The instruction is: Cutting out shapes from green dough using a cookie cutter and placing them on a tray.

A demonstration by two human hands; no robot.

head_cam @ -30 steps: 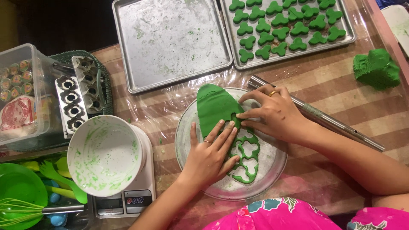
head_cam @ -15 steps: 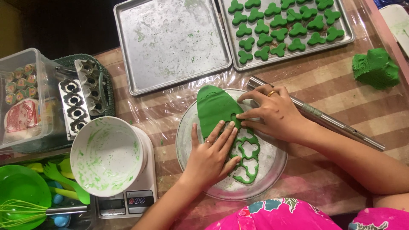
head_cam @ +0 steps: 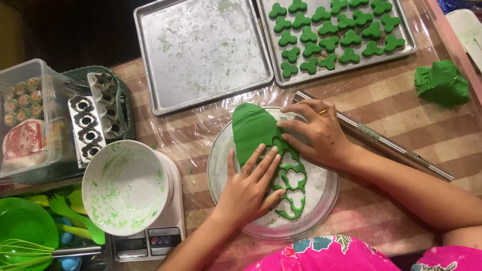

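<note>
I see a green dough sheet [head_cam: 253, 128], punched with clover-shaped holes, lying on a round glass plate [head_cam: 221, 165] on the striped surface [head_cam: 401, 120]. My left hand [head_cam: 248, 188] presses flat on it; my right hand [head_cam: 316, 133] curls over its upper edge, fingers bent, grasping nothing I can make out.

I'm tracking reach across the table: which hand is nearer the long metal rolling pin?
Right. The right hand rests on the green dough sheet just beside the long metal rolling pin; the left hand lies farther away, on the round glass plate's other side.
</note>
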